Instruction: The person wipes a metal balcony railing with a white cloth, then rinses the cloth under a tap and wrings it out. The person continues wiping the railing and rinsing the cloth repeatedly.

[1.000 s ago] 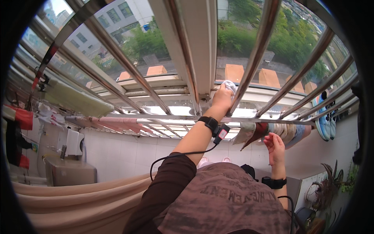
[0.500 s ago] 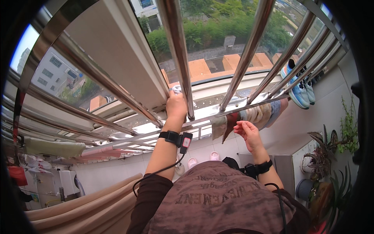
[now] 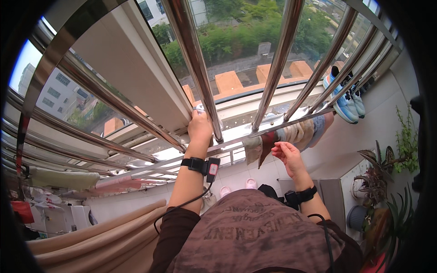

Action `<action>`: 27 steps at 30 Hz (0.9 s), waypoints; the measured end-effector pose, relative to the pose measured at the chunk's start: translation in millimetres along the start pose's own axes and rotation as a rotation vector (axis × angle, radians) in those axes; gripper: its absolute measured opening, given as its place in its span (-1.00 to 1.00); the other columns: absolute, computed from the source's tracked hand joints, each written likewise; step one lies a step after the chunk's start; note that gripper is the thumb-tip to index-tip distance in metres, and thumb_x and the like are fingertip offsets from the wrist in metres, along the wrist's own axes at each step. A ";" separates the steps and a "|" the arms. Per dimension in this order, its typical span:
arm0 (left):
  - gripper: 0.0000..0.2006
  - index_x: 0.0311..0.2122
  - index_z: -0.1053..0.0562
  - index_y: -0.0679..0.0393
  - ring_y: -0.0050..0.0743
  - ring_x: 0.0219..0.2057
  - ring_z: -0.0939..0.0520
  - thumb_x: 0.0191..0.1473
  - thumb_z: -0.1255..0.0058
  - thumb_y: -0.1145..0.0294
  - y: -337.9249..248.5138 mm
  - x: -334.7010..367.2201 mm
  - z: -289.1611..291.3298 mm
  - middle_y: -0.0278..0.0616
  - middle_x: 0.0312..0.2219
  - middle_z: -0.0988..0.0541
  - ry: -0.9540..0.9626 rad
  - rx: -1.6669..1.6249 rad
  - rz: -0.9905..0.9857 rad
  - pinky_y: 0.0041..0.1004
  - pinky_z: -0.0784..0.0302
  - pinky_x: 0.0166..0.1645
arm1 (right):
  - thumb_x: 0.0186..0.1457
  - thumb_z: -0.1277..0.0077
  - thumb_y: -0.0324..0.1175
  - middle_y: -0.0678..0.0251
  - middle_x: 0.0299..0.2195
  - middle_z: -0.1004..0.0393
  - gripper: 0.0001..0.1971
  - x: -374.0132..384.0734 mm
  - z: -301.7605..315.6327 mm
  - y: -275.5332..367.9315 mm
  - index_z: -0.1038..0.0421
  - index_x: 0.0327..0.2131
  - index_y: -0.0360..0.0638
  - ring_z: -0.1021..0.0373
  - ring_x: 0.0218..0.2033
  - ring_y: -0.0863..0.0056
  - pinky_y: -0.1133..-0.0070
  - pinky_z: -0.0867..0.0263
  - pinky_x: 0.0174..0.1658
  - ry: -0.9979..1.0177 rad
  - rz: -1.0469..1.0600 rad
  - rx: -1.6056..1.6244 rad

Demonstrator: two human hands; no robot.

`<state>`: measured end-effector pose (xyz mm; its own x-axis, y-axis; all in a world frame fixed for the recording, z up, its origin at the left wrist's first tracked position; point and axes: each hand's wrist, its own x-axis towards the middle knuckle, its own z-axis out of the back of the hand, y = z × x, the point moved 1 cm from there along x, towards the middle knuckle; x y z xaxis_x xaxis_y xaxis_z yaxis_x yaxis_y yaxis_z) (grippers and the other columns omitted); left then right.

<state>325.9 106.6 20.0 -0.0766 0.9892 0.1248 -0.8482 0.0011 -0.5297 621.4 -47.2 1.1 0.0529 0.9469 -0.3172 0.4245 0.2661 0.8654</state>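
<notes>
My left hand reaches between two metal bars and is closed on a small white cloth. It presses the cloth against the lower part of the pale window frame. Most of the cloth is hidden under my fingers. My right hand hangs in the air just inside the rail, fingers curled together with nothing visible in them. Close to it, a greyish cloth, a dark red-brown cloth and a beige cloth drape over the lower rail.
Upright steel bars stand between me and the window. Blue-and-white sneakers sit at the right end of the sill. Potted plants stand at right. A tan curtain hangs at lower left, with a green towel on the left rail.
My left hand has shifted slightly down and left along the frame with the white cloth, while the view has also moved a little. The right hand looks nearly unchanged.
</notes>
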 end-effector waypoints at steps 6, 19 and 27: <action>-0.88 -0.41 -0.54 0.20 -0.21 -0.21 -0.55 -0.16 -0.10 0.54 3.4 32.7 -47.2 -0.19 -0.27 -0.54 0.202 -0.376 -0.350 -0.44 -0.43 -0.08 | 0.21 0.15 -0.27 0.27 -0.37 -0.50 -0.75 -8.1 -2.1 -9.9 -0.40 -0.20 -0.24 -0.45 -0.35 0.52 0.59 -0.36 -0.18 -0.036 -0.019 -0.021; -0.88 -0.38 -0.45 0.20 0.06 -0.35 -0.56 -0.04 0.12 0.51 -7.6 0.1 14.6 0.04 -0.23 -0.40 0.062 0.059 -0.103 -0.18 -0.51 -0.25 | 0.21 0.14 -0.27 0.30 -0.38 -0.50 -0.76 -26.3 -7.3 -19.3 -0.41 -0.22 -0.23 -0.44 -0.37 0.55 0.62 -0.35 -0.21 -0.047 -0.028 -0.013; -0.82 -0.41 -0.52 0.19 -0.27 -0.48 -0.55 -0.01 0.08 0.34 -21.5 9.5 4.8 -0.04 -0.48 -0.52 0.310 -0.661 -0.291 -0.31 -0.44 -0.37 | 0.21 0.14 -0.26 0.31 -0.38 -0.49 -0.76 -43.6 -9.8 -28.6 -0.40 -0.22 -0.23 -0.43 -0.38 0.55 0.61 -0.35 -0.21 -0.178 -0.050 -0.010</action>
<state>340.9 115.3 36.6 0.3331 0.9314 0.1471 -0.3162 0.2573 -0.9132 598.0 -94.3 -6.0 0.1918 0.8857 -0.4228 0.4221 0.3144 0.8503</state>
